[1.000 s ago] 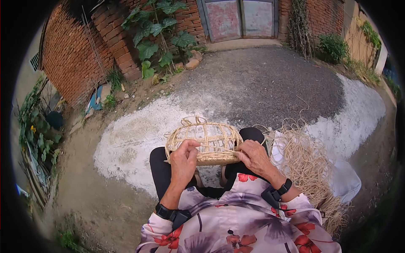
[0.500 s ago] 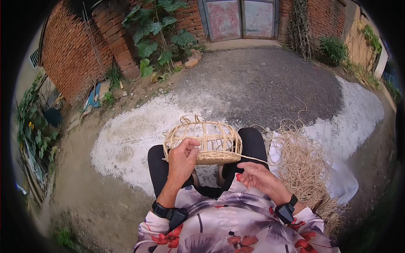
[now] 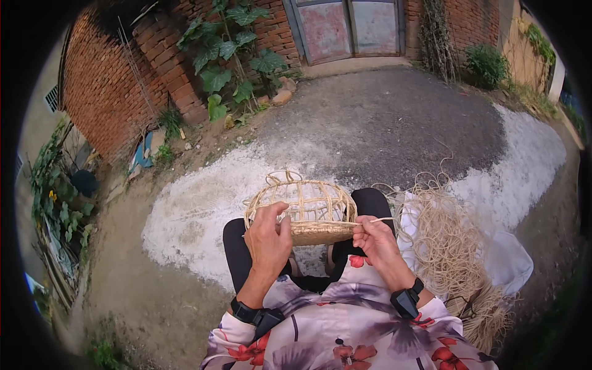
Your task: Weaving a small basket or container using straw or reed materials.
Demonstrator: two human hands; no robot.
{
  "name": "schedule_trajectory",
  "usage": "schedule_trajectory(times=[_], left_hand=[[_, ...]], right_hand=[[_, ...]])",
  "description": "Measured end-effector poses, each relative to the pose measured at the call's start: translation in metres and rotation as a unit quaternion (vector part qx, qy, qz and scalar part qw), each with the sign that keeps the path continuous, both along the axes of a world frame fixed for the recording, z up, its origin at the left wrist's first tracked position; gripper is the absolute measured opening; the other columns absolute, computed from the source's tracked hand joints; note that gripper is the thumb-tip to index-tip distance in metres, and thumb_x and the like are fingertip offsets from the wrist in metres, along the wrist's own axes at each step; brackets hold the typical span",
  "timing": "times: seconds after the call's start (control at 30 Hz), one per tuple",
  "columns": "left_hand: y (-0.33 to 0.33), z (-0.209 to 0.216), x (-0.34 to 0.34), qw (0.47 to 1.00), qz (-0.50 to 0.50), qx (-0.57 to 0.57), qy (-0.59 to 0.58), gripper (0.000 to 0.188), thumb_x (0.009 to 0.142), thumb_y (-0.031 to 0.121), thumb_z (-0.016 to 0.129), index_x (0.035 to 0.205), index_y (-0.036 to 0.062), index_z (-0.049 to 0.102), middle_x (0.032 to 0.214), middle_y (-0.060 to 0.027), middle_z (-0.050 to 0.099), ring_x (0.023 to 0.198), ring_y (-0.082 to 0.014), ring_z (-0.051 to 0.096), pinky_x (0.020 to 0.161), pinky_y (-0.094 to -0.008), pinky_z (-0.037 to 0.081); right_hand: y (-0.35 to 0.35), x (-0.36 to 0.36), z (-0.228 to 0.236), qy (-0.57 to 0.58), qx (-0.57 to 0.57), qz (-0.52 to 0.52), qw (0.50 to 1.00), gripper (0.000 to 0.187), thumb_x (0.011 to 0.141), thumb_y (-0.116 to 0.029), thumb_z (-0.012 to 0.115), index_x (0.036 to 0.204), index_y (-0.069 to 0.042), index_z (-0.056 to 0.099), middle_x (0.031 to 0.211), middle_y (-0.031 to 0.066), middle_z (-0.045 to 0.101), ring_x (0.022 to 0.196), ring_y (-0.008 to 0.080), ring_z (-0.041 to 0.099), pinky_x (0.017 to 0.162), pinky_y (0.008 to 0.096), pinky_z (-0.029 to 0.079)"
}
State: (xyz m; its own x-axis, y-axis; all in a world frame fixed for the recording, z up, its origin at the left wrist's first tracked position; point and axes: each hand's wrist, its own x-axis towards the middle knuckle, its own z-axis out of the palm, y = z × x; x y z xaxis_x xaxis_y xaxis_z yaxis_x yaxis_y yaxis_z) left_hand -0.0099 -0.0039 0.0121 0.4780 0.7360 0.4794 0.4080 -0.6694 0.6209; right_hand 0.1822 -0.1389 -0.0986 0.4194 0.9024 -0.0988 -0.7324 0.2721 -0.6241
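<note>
A half-woven straw-coloured basket (image 3: 320,232) rests across my knees, its lower band densely woven and its upper part an open lattice with loops at the far side. My left hand (image 3: 270,239) grips its near left side, fingers curled over the edge, with the fingertips partly hidden. At the basket's right corner, my right hand (image 3: 376,242) pinches a pale cord (image 3: 385,219) between thumb and fingers. That cord runs off to the right, toward a big tangled heap of cord (image 3: 447,240) beside my right leg.
Under the heap lies a white sack (image 3: 509,262). Grey paving (image 3: 394,123) with a pale band stretches ahead to a metal double door (image 3: 345,28). Brick walls (image 3: 111,80) and a leafy climbing plant (image 3: 216,77) stand at the far left.
My right hand has moved up and left to the basket's corner and closed on the cord. My left hand has shifted slightly right along with the basket.
</note>
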Motion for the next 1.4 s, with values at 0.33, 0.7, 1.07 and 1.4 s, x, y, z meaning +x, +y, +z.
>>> schedule_trajectory(times=[0.33,0.7,1.07,1.4], left_hand=[[-0.006,-0.005,0.037,0.983,-0.109,0.092,0.118,0.020,0.085,0.003,0.055,0.102,0.0097,0.065,0.074,-0.0160,0.067,0.063,-0.0348,0.065,0.060,-0.0452,0.050],[0.000,-0.007,0.042,0.991,-0.062,-0.021,0.113,0.022,0.080,0.007,0.058,0.097,0.0142,0.070,0.064,-0.0128,0.064,0.058,-0.0293,0.063,0.057,-0.0415,0.048],[0.029,-0.033,0.013,0.968,-0.042,-0.241,-0.062,0.020,0.078,0.003,0.061,0.096,0.0097,0.064,0.058,-0.0038,0.063,0.053,-0.0106,0.057,0.053,-0.0295,0.043],[0.038,-0.039,-0.017,0.939,-0.084,-0.301,-0.144,0.015,0.080,0.000,0.060,0.095,0.0024,0.061,0.066,-0.0043,0.064,0.061,-0.0054,0.054,0.055,-0.0231,0.041]], right_hand=[[0.006,0.004,0.016,-0.158,-0.074,-0.090,0.981,0.010,0.095,-0.015,0.060,0.097,-0.004,0.060,0.078,0.0013,0.060,0.068,0.0082,0.056,0.063,0.0225,0.047],[0.053,-0.003,0.041,-0.556,-0.135,-0.108,0.813,0.012,0.089,-0.012,0.060,0.086,0.000,0.059,0.071,0.0129,0.061,0.065,0.0239,0.061,0.061,0.0336,0.046],[0.090,-0.044,0.052,-0.721,-0.207,-0.189,0.633,0.027,0.075,-0.001,0.060,0.099,-0.005,0.048,0.078,0.0189,0.063,0.073,0.0414,0.063,0.067,0.0508,0.049],[0.089,-0.059,0.057,-0.680,-0.116,-0.174,0.703,0.030,0.078,-0.005,0.062,0.105,-0.004,0.048,0.077,0.0170,0.062,0.071,0.0369,0.063,0.065,0.0471,0.047]])
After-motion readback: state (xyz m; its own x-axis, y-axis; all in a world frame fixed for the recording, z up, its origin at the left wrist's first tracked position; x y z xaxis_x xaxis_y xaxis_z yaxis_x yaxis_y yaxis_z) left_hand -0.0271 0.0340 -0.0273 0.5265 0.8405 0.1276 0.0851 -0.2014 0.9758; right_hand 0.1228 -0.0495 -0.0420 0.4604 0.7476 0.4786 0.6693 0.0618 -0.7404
